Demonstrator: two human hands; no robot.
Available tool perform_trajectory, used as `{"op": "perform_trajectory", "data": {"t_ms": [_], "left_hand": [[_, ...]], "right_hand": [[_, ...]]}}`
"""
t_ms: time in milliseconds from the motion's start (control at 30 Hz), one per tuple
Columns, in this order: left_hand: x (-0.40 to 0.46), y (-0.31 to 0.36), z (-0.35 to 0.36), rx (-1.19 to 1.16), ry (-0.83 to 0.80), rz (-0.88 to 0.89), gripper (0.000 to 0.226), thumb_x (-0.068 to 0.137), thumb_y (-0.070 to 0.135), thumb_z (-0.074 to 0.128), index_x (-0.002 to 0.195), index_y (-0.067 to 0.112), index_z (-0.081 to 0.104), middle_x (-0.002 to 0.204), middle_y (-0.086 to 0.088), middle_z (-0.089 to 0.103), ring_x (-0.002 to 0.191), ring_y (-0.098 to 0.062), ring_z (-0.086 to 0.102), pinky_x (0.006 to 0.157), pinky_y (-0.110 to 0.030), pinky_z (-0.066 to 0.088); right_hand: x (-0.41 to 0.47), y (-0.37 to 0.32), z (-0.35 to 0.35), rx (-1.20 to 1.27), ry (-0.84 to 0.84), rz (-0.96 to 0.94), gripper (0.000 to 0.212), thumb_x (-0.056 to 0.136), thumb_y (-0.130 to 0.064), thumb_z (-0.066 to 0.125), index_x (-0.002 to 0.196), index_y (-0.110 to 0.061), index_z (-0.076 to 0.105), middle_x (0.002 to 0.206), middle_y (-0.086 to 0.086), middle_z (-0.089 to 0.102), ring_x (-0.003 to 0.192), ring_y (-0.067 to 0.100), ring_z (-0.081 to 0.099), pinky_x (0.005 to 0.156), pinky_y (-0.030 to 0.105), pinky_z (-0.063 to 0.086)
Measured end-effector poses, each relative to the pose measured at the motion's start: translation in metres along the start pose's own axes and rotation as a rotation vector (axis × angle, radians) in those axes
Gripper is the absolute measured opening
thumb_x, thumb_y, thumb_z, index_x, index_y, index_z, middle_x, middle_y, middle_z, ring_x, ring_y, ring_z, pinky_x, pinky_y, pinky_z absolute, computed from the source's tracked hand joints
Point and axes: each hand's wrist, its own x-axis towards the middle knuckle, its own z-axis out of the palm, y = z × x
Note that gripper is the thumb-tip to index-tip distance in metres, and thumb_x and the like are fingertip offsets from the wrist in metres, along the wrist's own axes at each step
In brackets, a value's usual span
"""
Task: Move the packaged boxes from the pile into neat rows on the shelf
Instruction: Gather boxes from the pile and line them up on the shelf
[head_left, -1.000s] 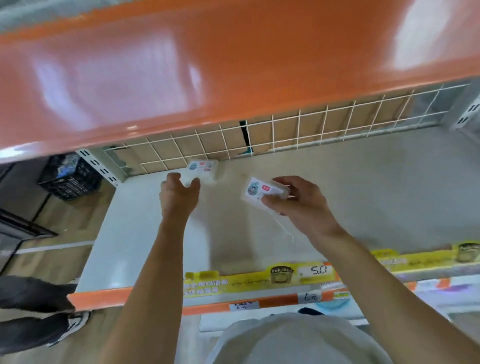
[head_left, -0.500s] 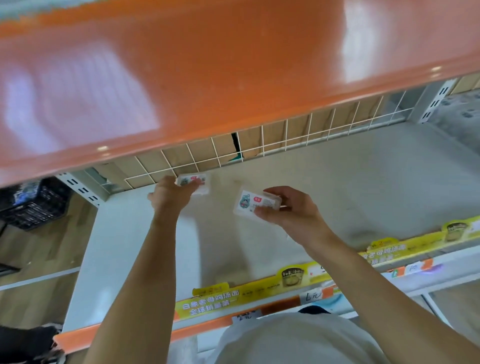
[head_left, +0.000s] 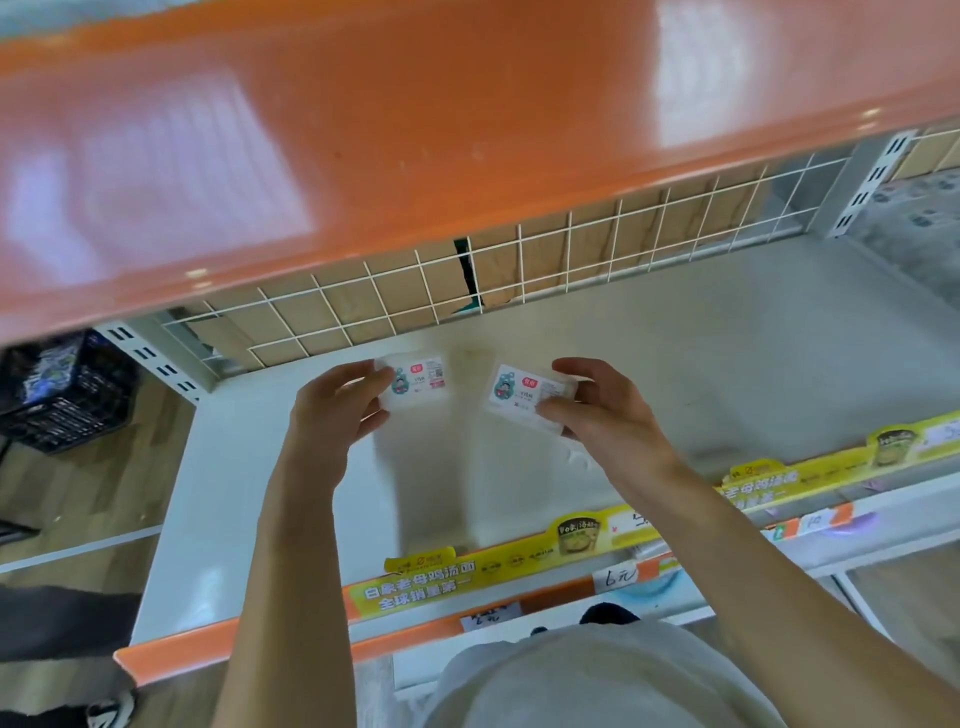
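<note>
Currently the left hand (head_left: 332, 410) grips one small white labelled plastic box (head_left: 418, 382) in curled fingers, while the right hand (head_left: 602, 415) pinches a second matching white box (head_left: 524, 397); both boxes are near the pale grey metal shelf (head_left: 701, 332)'s back-left corner, just apart.

Shop: price-tagged shelf (head_left: 291, 519)
</note>
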Motion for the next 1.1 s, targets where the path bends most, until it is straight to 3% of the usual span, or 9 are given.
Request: {"op": "perform_trajectory", "data": {"t_ms": [133,467,600,767,933,1100], "left_hand": [[-0.024,0.014,0.018,-0.063,-0.094,0.029,0.029,0.092,0.021,0.071,0.119,0.010,0.068,0.105,-0.009,0.076,0.099,-0.024,0.074,0.090,-0.035,0.057],[-0.046,0.015,0.110,0.017,-0.323,0.097,0.020,0.094,0.020,0.068,0.114,0.015,0.070,0.102,-0.006,0.077,0.102,-0.023,0.073,0.088,-0.036,0.057],[-0.049,0.014,0.155,0.027,-0.405,0.075,0.021,0.094,0.019,0.068,0.114,0.013,0.070,0.103,-0.007,0.077,0.102,-0.024,0.073,0.085,-0.034,0.059],[-0.064,0.017,0.221,0.034,-0.500,0.075,0.020,0.093,0.017,0.068,0.112,0.011,0.070,0.102,-0.010,0.077,0.099,-0.024,0.073,0.081,-0.031,0.061],[-0.092,0.018,0.292,0.025,-0.574,0.080,0.018,0.092,0.016,0.069,0.109,0.012,0.070,0.101,-0.013,0.076,0.094,-0.023,0.073,0.080,-0.032,0.061],[-0.128,0.017,0.364,0.031,-0.635,0.078,0.020,0.091,0.016,0.069,0.111,0.011,0.070,0.102,-0.013,0.076,0.094,-0.023,0.073,0.080,-0.032,0.061]], "right_hand": [[-0.008,-0.006,-0.024,0.128,0.081,-0.031,0.042,0.081,-0.001,0.077,0.119,-0.010,0.062,0.109,0.025,0.070,0.091,0.026,0.068,0.093,0.047,0.055],[-0.037,-0.015,-0.115,0.189,0.288,-0.136,0.032,0.083,-0.008,0.077,0.112,-0.020,0.072,0.098,0.013,0.075,0.107,0.038,0.067,0.097,0.046,0.056],[-0.056,-0.014,-0.156,0.250,0.403,-0.153,0.037,0.085,-0.002,0.073,0.120,-0.011,0.067,0.104,0.020,0.073,0.092,0.028,0.068,0.084,0.035,0.055],[-0.078,-0.014,-0.212,0.289,0.545,-0.168,0.036,0.082,-0.005,0.077,0.117,-0.015,0.069,0.105,0.025,0.071,0.088,0.025,0.067,0.091,0.042,0.055],[-0.098,-0.017,-0.274,0.303,0.638,-0.192,0.035,0.084,-0.006,0.077,0.117,-0.013,0.069,0.102,0.018,0.075,0.086,0.024,0.070,0.085,0.036,0.059],[-0.115,-0.024,-0.346,0.300,0.686,-0.190,0.031,0.085,-0.009,0.076,0.115,-0.013,0.069,0.101,0.015,0.076,0.102,0.034,0.071,0.098,0.046,0.055]]}}
